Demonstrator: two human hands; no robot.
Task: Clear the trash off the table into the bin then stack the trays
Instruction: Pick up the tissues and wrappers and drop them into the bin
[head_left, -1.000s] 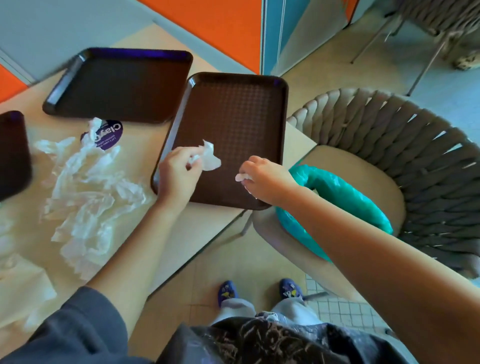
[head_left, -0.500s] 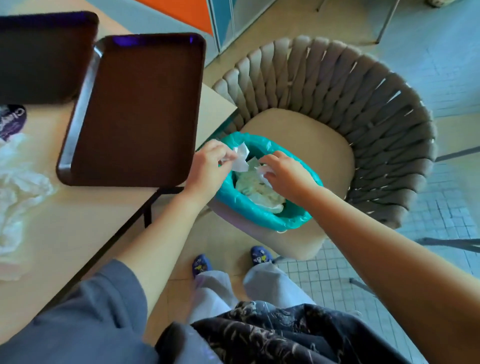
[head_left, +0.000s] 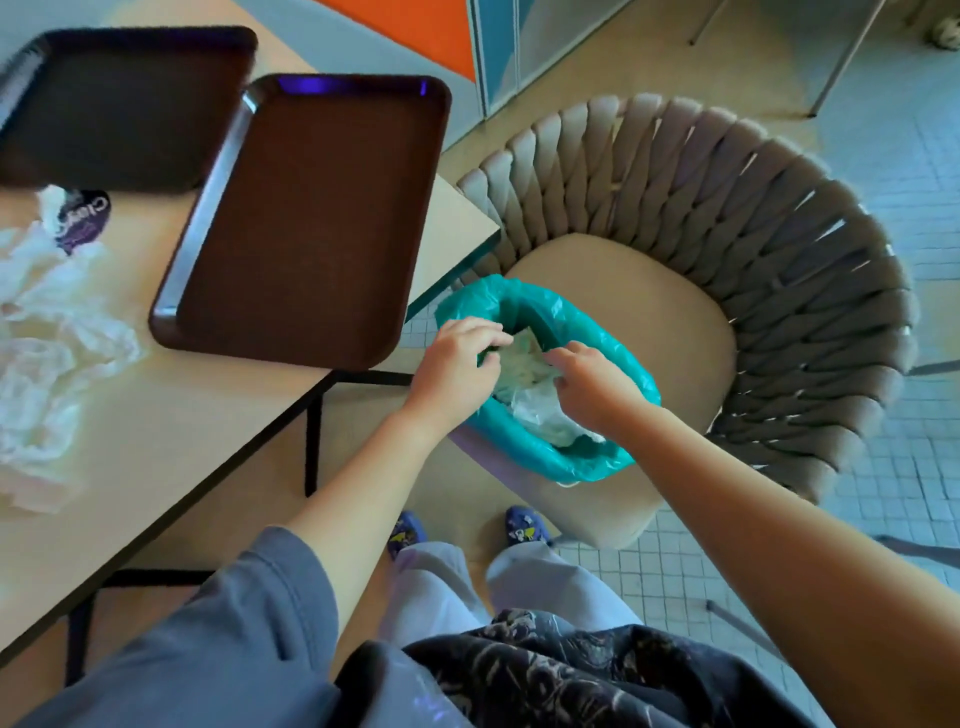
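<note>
While both hands hang over the bin (head_left: 540, 457), the head view looks down on a person standing at the corner of a pale wooden surface (head_left: 208, 441). The bin, lined with a teal bag, sits on the seat of a woven chair (head_left: 727, 218), just right of that corner, with crumpled paper already inside. The left hand (head_left: 457, 369) hovers at the bin's left rim, fingers curled loosely apart and holding nothing I can see. The right hand (head_left: 592, 384) is over the bin's middle, fingertips drawn together; whether it pinches a scrap cannot be told.

Remaining trash (head_left: 47, 338), a sprawl of white crumpled wrappers, lies on the surface well left of the bin, beyond a brown tray (head_left: 311, 218) whose long axis runs away from the viewer. A second tray (head_left: 119, 109) sits further left and back. By my judgement the left hand is nearer that trash, so the next reach goes leftward across the near tray.
</note>
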